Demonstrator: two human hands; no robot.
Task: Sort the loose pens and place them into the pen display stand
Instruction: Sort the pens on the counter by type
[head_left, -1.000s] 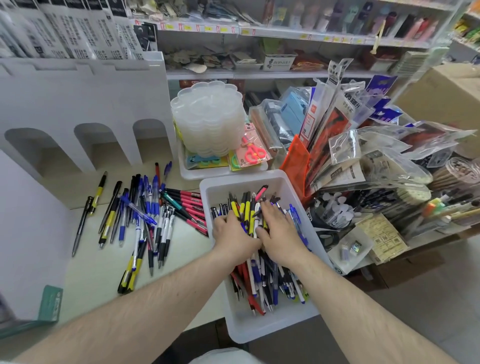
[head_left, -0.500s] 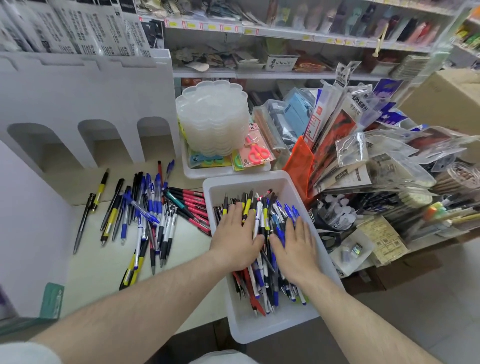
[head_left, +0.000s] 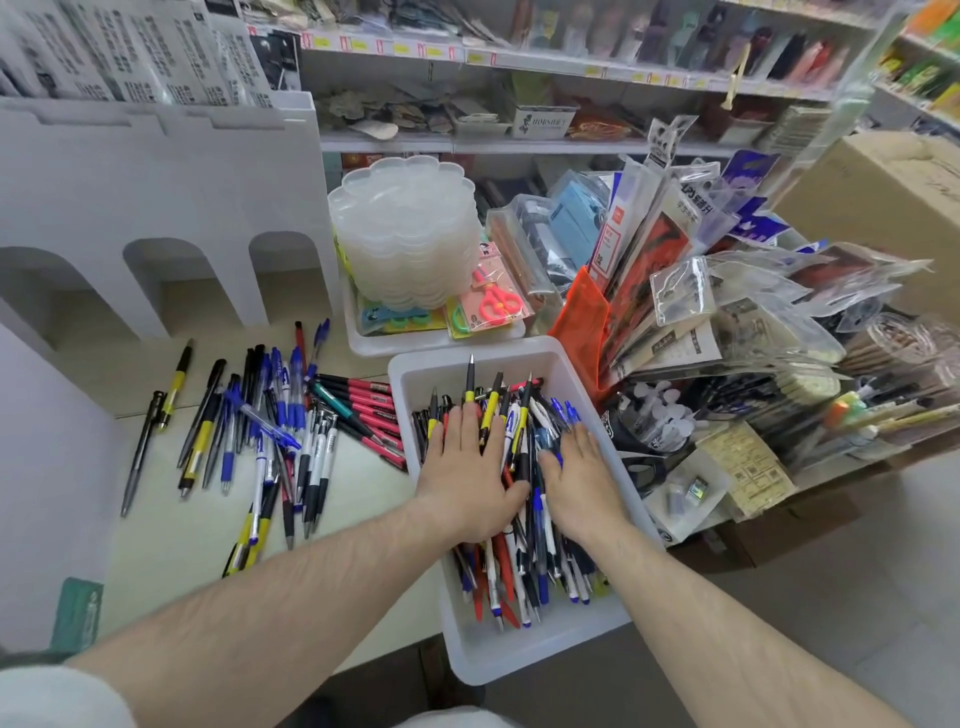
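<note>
A white plastic bin at the centre holds a jumble of loose pens in blue, red, yellow and black. My left hand lies flat on the pile with its fingers straight. My right hand lies flat beside it on the right half of the pile, fingers spread. Several sorted pens are spread on the pale table to the left of the bin. The white pen display stand, with arched openings, rises behind them at the left.
A stack of clear scalloped trays stands in a white tray behind the bin, with pink scissors. Packaged stationery crowds the right side. A cardboard box is at far right. Shelves run along the back.
Both hands have gone from curled and digging in the pens to lying flat and spread on the pile. The pens in the bin have shifted, some now pointing up at the far end.
</note>
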